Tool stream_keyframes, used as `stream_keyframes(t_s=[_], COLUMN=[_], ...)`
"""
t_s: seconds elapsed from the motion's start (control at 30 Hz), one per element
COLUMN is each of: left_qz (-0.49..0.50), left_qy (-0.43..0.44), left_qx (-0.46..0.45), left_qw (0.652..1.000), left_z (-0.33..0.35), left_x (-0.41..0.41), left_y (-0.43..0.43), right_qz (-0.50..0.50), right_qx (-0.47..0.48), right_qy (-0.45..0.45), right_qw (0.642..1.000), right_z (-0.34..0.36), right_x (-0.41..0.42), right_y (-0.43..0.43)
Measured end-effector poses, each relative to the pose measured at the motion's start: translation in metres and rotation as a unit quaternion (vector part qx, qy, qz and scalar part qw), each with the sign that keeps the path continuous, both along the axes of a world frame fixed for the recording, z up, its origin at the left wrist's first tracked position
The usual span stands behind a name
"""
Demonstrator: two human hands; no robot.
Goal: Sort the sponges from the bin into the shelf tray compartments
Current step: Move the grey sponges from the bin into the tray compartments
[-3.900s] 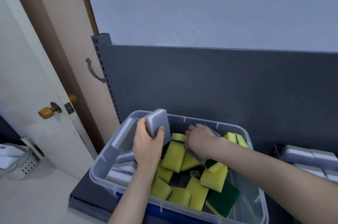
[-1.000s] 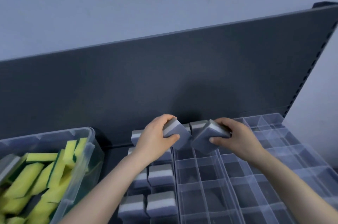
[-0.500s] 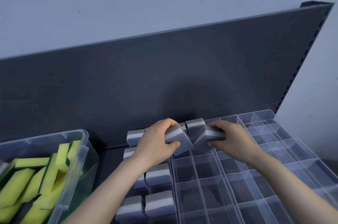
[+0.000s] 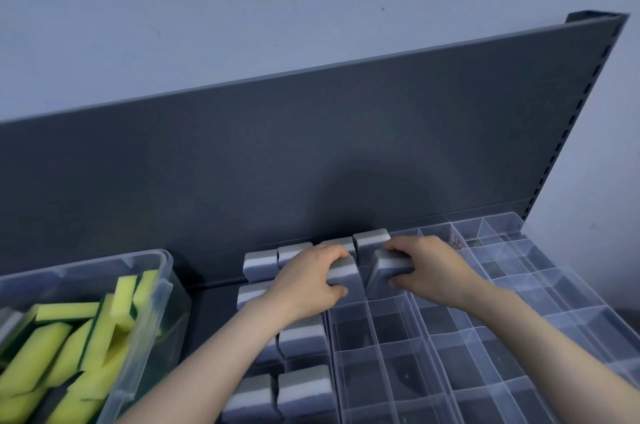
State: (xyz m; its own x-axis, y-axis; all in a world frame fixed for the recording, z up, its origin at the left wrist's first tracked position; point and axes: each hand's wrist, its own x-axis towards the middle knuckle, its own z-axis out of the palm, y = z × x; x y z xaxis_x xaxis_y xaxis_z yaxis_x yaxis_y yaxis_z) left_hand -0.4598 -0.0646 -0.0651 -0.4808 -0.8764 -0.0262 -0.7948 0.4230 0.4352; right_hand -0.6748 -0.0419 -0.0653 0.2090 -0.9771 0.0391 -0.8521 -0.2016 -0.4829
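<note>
Curled round a grey sponge (image 4: 343, 276), the left hand (image 4: 304, 285) holds it at the back edge of the clear tray (image 4: 417, 328). Just beside it, the right hand (image 4: 433, 274) pinches a tilted second sponge (image 4: 388, 266). Yellow sponges (image 4: 52, 347) fill the bin (image 4: 152, 259) left of the tray.

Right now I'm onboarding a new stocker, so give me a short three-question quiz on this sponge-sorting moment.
1. True or false: the left hand and the right hand each grip a grey-and-white foam sponge.
2. What fills the clear plastic bin? A) yellow-and-green foam sponges B) pink cloths C) blue bottles
3. Fill in: the dark grey metal panel stands ____ the clear divided tray.
Key: 1 true; 2 A; 3 behind.
</note>
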Motion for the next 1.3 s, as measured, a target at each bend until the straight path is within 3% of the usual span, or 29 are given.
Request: stream_keyframes(t_s=[0.3,0.53,0.97,1.13,1.3], left_qz=[-0.016,-0.045,-0.019,0.014,0.113], left_qy=[-0.096,-0.163,-0.122,-0.068,0.015], left_qx=[-0.003,0.005,0.008,-0.017,-0.110], left_qw=[0.995,0.986,0.992,0.997,0.987], left_z=[0.009,0.002,-0.019,-0.012,0.017], left_x=[-0.005,-0.015,-0.016,-0.005,0.034], left_y=[-0.010,-0.020,-0.016,-0.003,0.021], right_qz=[0.077,0.105,0.064,0.064,0.045], right_qx=[0.050,0.091,0.081,0.085,-0.016], right_qy=[0.165,0.189,0.151,0.074,-0.023], right_qw=[0.982,0.972,0.983,0.992,0.999], right_z=[0.016,0.003,-0.023,-0.014,0.012], right_x=[0.006,0.015,0.015,0.006,0.019], right_y=[-0.021,-0.031,-0.020,-0.011,-0.002])
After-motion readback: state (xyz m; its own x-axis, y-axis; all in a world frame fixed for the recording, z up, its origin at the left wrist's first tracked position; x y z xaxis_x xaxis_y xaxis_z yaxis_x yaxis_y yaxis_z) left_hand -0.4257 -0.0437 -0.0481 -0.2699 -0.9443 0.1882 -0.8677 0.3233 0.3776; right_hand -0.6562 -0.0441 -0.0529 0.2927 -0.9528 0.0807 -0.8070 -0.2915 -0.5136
